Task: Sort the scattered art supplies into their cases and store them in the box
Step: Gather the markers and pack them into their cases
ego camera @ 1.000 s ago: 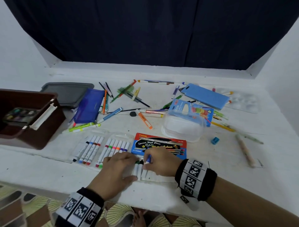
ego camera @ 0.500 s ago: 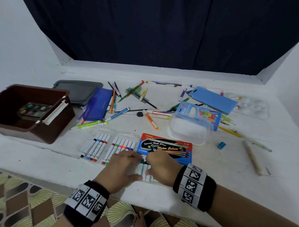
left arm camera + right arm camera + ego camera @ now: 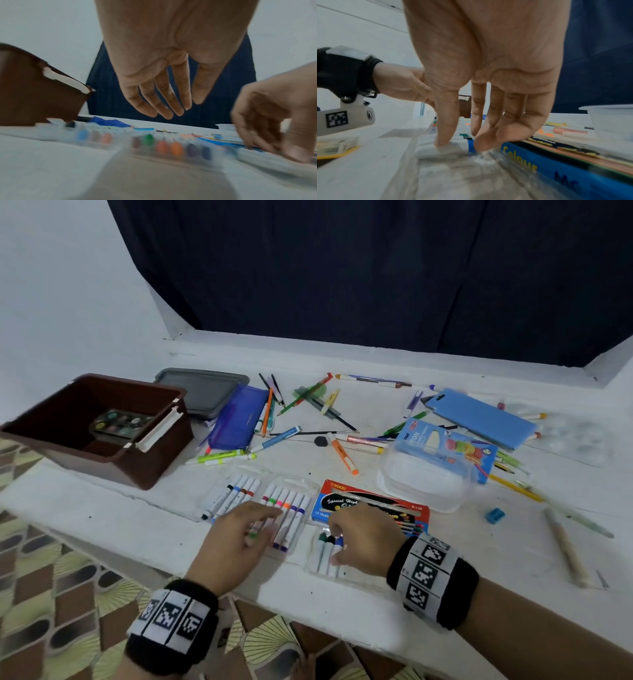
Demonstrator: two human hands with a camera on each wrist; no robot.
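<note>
My right hand (image 3: 363,539) sits over a small clear tray (image 3: 313,565) at the table's front edge. Three white markers lie in it, capped green, black and blue. In the right wrist view my right hand (image 3: 465,143) pinches the blue-capped marker (image 3: 471,146), thumb on its white barrel, fingertips at its cap. My left hand (image 3: 239,539) hovers with straight fingers (image 3: 159,102) over a second marker tray (image 3: 291,508) holding several markers. A third tray (image 3: 236,491) lies to its left. The brown storage box (image 3: 102,460) stands at far left with a paint palette (image 3: 120,422) inside.
A red and blue coloured-pencil box (image 3: 376,498) lies just behind my right hand. Behind it stand a clear plastic tub (image 3: 424,484) and a crayon pack (image 3: 455,446). Loose pens, a blue pouch (image 3: 239,419), a grey lid (image 3: 205,392), a sharpener (image 3: 495,515) and a wooden brush (image 3: 565,549) are scattered around.
My right hand has laid the blue-capped marker in the small tray beside the green and black ones. My left hand has left that tray and moved left over the middle tray.
</note>
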